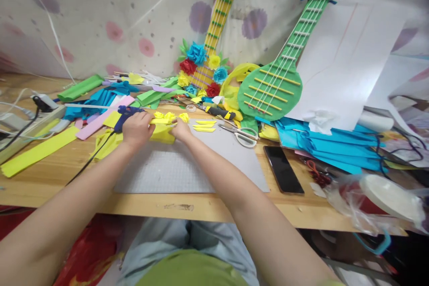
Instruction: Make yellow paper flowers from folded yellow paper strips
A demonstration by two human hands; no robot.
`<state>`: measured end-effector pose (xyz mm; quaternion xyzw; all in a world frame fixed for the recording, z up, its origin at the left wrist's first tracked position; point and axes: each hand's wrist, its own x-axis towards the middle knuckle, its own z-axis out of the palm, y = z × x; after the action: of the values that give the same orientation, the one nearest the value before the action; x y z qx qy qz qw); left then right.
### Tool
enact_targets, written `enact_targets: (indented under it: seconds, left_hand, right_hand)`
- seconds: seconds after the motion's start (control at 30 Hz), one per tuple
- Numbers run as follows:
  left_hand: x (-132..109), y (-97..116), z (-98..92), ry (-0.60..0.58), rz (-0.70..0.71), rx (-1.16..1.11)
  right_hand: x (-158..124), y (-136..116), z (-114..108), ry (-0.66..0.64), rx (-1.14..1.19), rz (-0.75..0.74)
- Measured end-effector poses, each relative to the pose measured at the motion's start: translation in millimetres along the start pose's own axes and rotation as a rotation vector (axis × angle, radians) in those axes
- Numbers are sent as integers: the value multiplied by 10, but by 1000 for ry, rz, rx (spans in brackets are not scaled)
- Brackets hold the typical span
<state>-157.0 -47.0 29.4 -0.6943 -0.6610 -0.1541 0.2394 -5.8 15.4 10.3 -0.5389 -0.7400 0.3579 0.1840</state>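
Two hands at a wooden table, as seen from where I stand. The left hand pinches the left end of a piece of yellow paper; the right hand pinches its right end, fingertips partly hidden. The paper lies between the hands, over the far left part of a grey mat. Just beyond it sit small yellow paper flowers. A blue glue gun is just beside the left hand; whether they touch, I cannot tell. Right of the right hand: yellow strips on the mat, then white-handled scissors near its right edge. Farther right, a dark phone. Behind, a green paper instrument with white strings leans, tilted, beside a yellow flower-trimmed one.
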Motion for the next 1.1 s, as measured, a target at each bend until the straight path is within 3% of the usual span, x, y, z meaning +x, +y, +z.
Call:
enact_targets:
  seconds: [0.1, 0.23, 0.37, 0.6, 0.7, 0.9, 1.1]
  left_hand:
    - [-94, 64, 97, -122, 74, 38]
    - [-202, 147, 166, -323, 160, -44]
    - [-235, 92, 159, -373, 178, -206]
    - [-248, -5, 114, -449, 144, -367]
    - [-263, -25, 111, -470, 96, -413]
    - [-291, -74, 129, -479, 9, -465]
    - [-280, -97, 95, -517, -36, -506]
  right_hand:
    - [95, 87, -52, 145, 21, -59]
    - [9, 248, -131, 273, 44, -168]
    - [-136, 314, -90, 164, 61, -310]
    - [-203, 191, 45, -27, -93, -532]
    - [-191, 194, 68, -32, -164, -510]
    - [-120, 250, 91, -13, 7, -294]
    - [-59, 245, 68, -17, 46, -240]
